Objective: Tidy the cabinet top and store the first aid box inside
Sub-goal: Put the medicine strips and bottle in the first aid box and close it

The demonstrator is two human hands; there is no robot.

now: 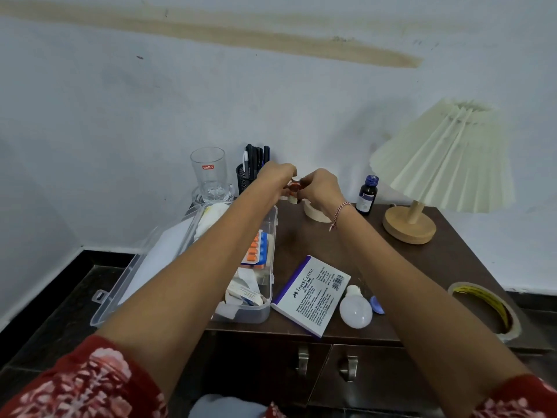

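Observation:
The clear plastic first aid box lies open on the left of the dark cabinet top, its lid hanging over the left edge. Pill strips, gauze and small packets fill it. Both hands meet near the wall. My left hand and my right hand together grip a small orange-and-white bottle, held just above the cabinet top. A roll of beige tape sits under my right wrist.
A glass tumbler and a mesh pen holder stand at the back left. A dark medicine bottle and a pleated lamp stand at the right. A stamp pad box, a bulb and a tape roll lie in front. Two drawer handles are below.

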